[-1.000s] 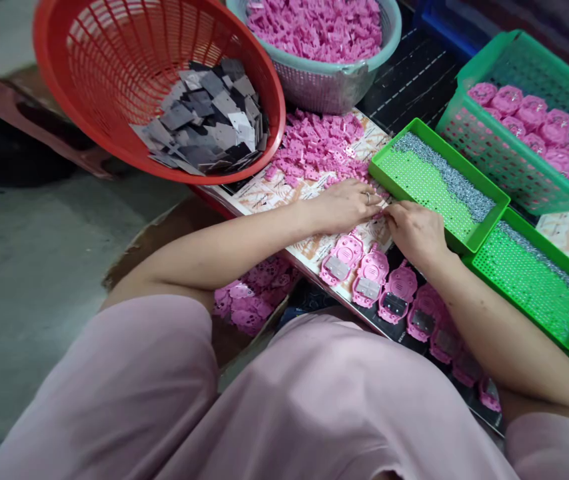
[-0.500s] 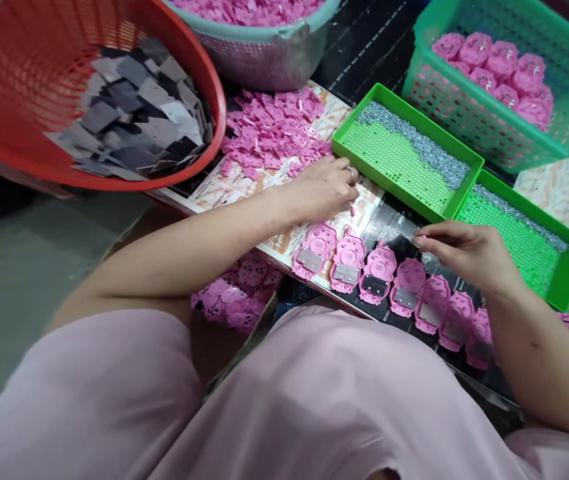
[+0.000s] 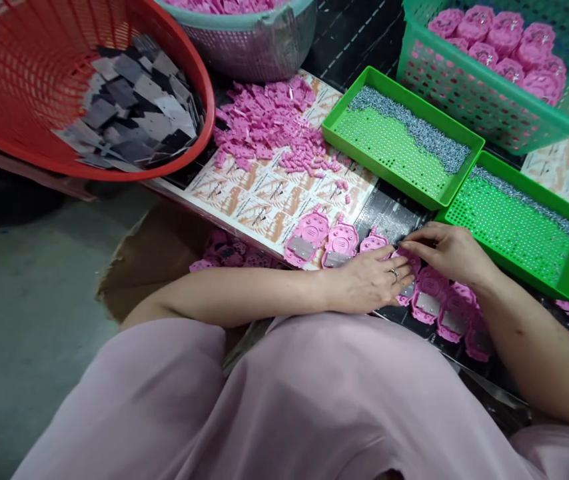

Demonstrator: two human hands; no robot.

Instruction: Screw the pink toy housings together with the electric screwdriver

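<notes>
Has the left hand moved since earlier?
Yes: the left hand has moved from the loose pink plastic pieces to the row of pink rounded plastic casings.

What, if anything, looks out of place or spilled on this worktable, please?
A few tiny pink pieces lie apart from the loose pink pile, strayed toward the row of pink casings. I see no clear damage, though the left hand hides part of the row.
</notes>
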